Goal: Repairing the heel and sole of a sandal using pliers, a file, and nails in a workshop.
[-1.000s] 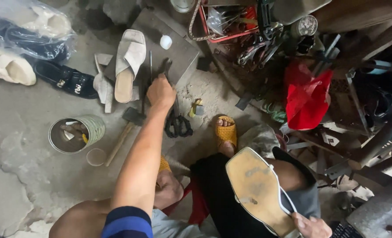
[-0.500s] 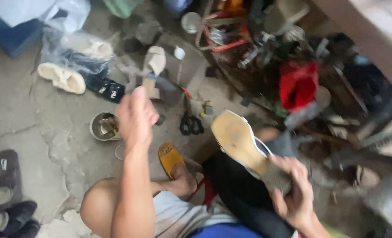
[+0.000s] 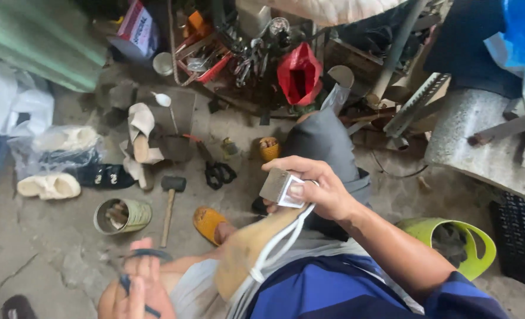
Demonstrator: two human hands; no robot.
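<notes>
Fingers of our left hand (image 3: pixel 137 282) are curling around a thin dark loop (image 3: pixel 145 257), low in the view beside our bare knee. Our right hand (image 3: pixel 317 188) is closing on the heel end of a white-strapped sandal (image 3: pixel 256 248), thumb pressing on its silvery block heel (image 3: pixel 279 186), so that the tan sole is facing up and slanting down across our lap while the white straps are hanging beneath it. We are sitting low over a concrete floor (image 3: pixel 38 236), with one foot in an orange slipper (image 3: pixel 207 221) just beyond the sandal's toe end. A bit farther out we are seeing a hammer (image 3: pixel 169 204) lying beside a round tin (image 3: pixel 120 215) with scraps inside, and black scissors (image 3: pixel 217 173) resting near a second orange slipper (image 3: pixel 268 147). To the left, cream and black shoes (image 3: pixel 73 177) are lying by clear plastic bags. Beyond these, beige wedge sandals (image 3: pixel 139 133) are leaning on a grey slab, and at the far edge a red bag (image 3: pixel 299 74) is standing open among a tangle of metal tools (image 3: pixel 244 56).
</notes>
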